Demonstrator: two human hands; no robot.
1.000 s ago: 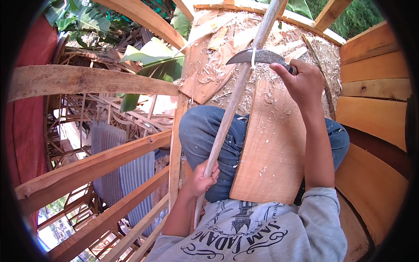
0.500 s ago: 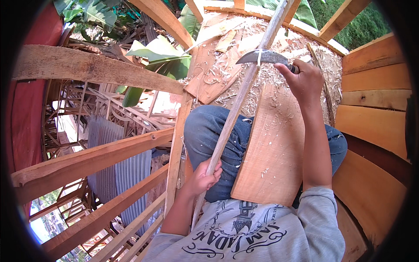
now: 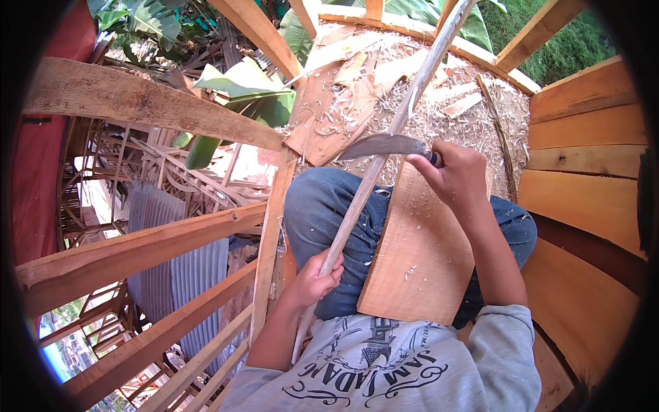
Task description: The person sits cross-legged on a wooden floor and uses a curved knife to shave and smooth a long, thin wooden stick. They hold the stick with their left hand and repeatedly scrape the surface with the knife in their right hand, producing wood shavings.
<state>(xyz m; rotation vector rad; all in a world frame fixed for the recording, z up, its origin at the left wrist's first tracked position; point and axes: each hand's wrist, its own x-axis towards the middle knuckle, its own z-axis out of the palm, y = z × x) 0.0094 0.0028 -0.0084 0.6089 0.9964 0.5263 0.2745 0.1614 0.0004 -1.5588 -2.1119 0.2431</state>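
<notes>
A long, pale wooden pole (image 3: 367,187) slants from beside my left hip up past the far edge of the floor. My left hand (image 3: 320,278) is wrapped round its lower part, over my thigh. In my right hand (image 3: 458,175) is the dark handle of a knife with a curved blade (image 3: 384,145). The blade lies across the pole, its tip pointing left. A thin, pale shaving (image 3: 412,104) curls off the pole beyond the blade. On my lap rests a wide, flat wooden board (image 3: 417,255), under my right forearm.
Wood shavings and loose planks (image 3: 333,103) litter the floor ahead. Open wooden rails (image 3: 144,246) run along my left, with corrugated metal sheets (image 3: 199,288) below them. A plank wall (image 3: 583,196) stands close on my right. Banana leaves (image 3: 240,82) reach in at the far left.
My right hand has drawn the knife toward me along the pole. The blade now sits nearer my knees, and a shaving stands farther up. My left hand keeps its hold.
</notes>
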